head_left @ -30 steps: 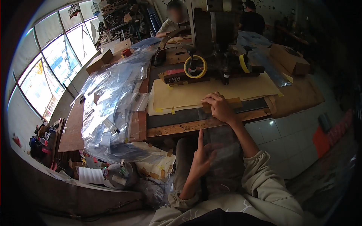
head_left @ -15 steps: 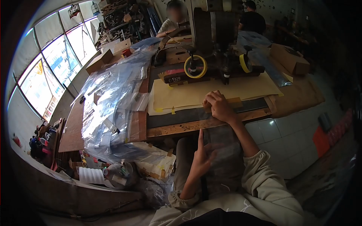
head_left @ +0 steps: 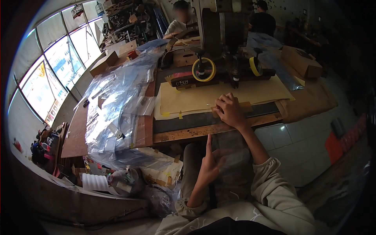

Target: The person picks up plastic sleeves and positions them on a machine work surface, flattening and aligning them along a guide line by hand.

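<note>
My right hand (head_left: 230,111) rests at the front edge of a pale yellow sheet (head_left: 188,96) on the worktable, its fingers curled together. What it pinches, if anything, is hidden. A brown strip (head_left: 246,106) lies just beside these fingers. Lower down, in front of the table edge, my left hand (head_left: 207,168) is held up above my lap. Its index finger points upward and the other fingers are spread to the right, partly blurred. A faint see-through area shows between the two hands; I cannot tell what it is. Behind the sheet stands a machine (head_left: 234,72) with a yellow ring (head_left: 203,69) on its bar.
Clear plastic sheets (head_left: 117,102) cover the table's left side. A cardboard box (head_left: 300,62) stands at the back right, near brown paper (head_left: 313,102). One person (head_left: 178,27) sits across the table; another person (head_left: 263,19) is farther back. A wooden edge (head_left: 184,135) borders the table.
The right hand has shifted very slightly, its fingers staying curled. The left hand keeps nearly the same pose.
</note>
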A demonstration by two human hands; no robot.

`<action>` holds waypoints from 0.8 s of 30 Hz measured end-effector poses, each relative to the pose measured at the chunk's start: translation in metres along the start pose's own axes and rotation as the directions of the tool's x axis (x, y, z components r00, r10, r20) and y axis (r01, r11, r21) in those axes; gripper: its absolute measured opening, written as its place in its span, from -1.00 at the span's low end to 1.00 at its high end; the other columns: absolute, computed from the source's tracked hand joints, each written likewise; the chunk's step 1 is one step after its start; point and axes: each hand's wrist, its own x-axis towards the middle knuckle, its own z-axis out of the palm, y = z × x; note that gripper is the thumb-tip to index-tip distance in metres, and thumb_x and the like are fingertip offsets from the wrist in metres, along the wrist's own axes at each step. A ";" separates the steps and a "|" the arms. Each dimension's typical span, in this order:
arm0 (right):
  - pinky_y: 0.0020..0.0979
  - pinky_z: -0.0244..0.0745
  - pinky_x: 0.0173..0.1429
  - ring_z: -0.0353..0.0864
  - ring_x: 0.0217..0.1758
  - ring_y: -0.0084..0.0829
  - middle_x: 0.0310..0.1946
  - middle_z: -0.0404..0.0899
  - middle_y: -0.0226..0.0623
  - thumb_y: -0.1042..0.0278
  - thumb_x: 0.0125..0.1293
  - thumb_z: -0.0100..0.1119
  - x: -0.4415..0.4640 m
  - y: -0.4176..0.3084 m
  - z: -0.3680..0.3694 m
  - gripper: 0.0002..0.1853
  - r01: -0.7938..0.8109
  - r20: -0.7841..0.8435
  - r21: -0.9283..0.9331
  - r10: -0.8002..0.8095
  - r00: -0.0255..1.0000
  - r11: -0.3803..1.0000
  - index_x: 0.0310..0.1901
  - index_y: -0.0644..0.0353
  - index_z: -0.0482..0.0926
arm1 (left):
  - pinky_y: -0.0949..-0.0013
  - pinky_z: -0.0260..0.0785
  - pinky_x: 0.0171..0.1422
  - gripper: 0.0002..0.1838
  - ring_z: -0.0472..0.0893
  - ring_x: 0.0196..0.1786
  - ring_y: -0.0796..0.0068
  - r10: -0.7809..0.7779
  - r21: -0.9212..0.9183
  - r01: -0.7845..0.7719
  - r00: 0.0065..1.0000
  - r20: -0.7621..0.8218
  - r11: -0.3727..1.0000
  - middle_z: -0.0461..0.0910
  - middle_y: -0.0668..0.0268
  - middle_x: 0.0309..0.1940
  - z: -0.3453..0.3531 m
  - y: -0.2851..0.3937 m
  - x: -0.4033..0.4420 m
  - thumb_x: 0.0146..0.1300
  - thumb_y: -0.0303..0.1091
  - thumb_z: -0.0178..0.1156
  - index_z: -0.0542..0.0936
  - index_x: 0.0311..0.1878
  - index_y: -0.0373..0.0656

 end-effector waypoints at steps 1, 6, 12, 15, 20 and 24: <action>-0.20 0.37 0.05 0.47 -0.03 -0.27 -0.26 0.51 -0.39 0.37 0.14 0.27 0.000 0.001 0.003 -0.90 0.052 -0.041 0.010 -0.052 0.998 0.999 -0.32 0.11 0.56 | 0.49 0.46 -0.09 0.01 0.70 -0.13 0.43 0.003 0.001 -0.003 1.000 -0.002 1.000 0.67 0.17 0.01 0.000 0.001 0.000 0.25 -0.64 0.09 -0.40 0.54 -0.14; -0.18 0.39 0.10 0.55 -0.03 -0.29 -0.21 0.59 -0.33 0.41 0.17 0.21 -0.004 -0.005 0.000 -0.92 0.157 0.013 -0.073 -0.156 0.988 0.985 -0.29 0.13 0.56 | 0.51 0.45 -0.12 0.01 0.69 -0.18 0.46 -0.018 -0.067 0.019 1.000 0.009 0.998 0.68 0.16 0.00 -0.001 -0.001 -0.001 0.25 -0.64 0.10 -0.38 0.54 -0.12; 0.02 0.41 0.24 0.59 0.11 -0.17 -0.02 0.60 -0.12 0.42 0.22 0.12 -0.015 -0.010 -0.018 -0.88 0.100 0.261 -0.035 -0.088 0.961 0.994 -0.21 0.17 0.54 | 0.50 0.41 -0.25 0.01 0.59 -0.45 0.55 -0.038 0.055 0.041 0.998 -0.048 0.998 0.70 0.14 -0.09 -0.002 -0.007 -0.003 0.22 -0.57 0.18 -0.28 0.56 -0.09; 0.06 0.37 0.31 0.54 0.21 -0.13 0.08 0.56 -0.04 0.38 0.25 0.12 -0.019 -0.010 -0.030 -0.86 0.086 0.344 -0.063 -0.059 0.937 0.994 -0.20 0.20 0.51 | 0.48 0.41 -0.27 0.01 0.58 -0.48 0.55 -0.049 0.105 0.056 0.997 -0.059 0.993 0.71 0.13 -0.10 -0.001 -0.002 -0.004 0.21 -0.55 0.21 -0.24 0.57 -0.05; -0.02 0.41 0.25 0.54 0.15 -0.10 0.03 0.57 -0.06 0.30 0.24 0.23 -0.017 -0.001 -0.036 -0.79 0.248 0.178 -0.062 -0.234 0.956 0.967 -0.21 0.23 0.49 | 0.45 0.43 -0.22 -0.01 0.61 -0.45 0.49 -0.010 0.124 0.018 0.998 -0.066 0.992 0.70 0.15 -0.09 0.002 0.005 -0.003 0.22 -0.57 0.18 -0.22 0.57 0.01; -0.16 0.42 0.17 0.56 0.01 -0.15 -0.15 0.58 -0.16 0.24 0.17 0.35 -0.007 0.001 -0.047 -0.73 -0.075 0.209 0.113 0.050 0.977 0.991 -0.25 0.22 0.50 | 0.43 0.40 0.06 -0.04 0.61 -0.08 0.47 -0.046 0.005 0.046 0.997 -0.054 0.999 0.56 0.14 0.13 0.001 0.011 -0.002 0.21 -0.67 0.15 -0.15 0.57 -0.02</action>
